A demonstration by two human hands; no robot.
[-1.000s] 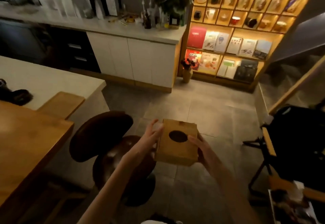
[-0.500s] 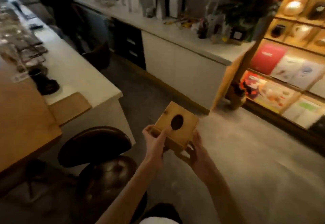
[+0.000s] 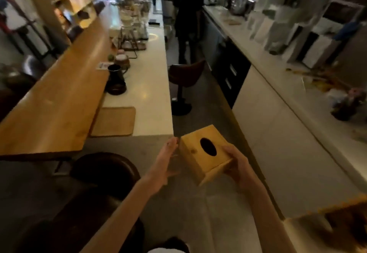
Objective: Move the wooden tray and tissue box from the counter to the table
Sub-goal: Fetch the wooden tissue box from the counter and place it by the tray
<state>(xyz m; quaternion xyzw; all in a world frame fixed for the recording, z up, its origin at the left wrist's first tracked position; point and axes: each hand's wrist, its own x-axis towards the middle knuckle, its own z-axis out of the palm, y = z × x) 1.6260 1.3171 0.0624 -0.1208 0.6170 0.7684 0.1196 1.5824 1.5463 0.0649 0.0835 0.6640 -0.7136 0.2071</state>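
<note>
You are carrying the box (image 3: 202, 151) in mid-air, off the near right corner of the table (image 3: 153, 101), above the floor (image 3: 198, 203). Your right hand (image 3: 236, 165) is wrapped around its near right edge, fingers closed on the wood. Your left hand (image 3: 165, 159) is lying open along its left face, fingers straight, steadying rather than gripping; whether the palm is touching cannot be told. The box is tilting, its round hole facing up and toward you.

The tray (image 3: 113, 121) is lying flat at the table's near edge, against the raised wooden ledge (image 3: 53, 109).

Likely step: bringing the box in over the corner.
- Be levelling the box before lowering it.
- Be keeping both hands on it until its base is resting flat.

White surface is lying bare between the tray and the right edge. A dark pot (image 3: 116, 82) is standing farther back. A stool (image 3: 107, 173) is sitting low beside your left arm.
</note>
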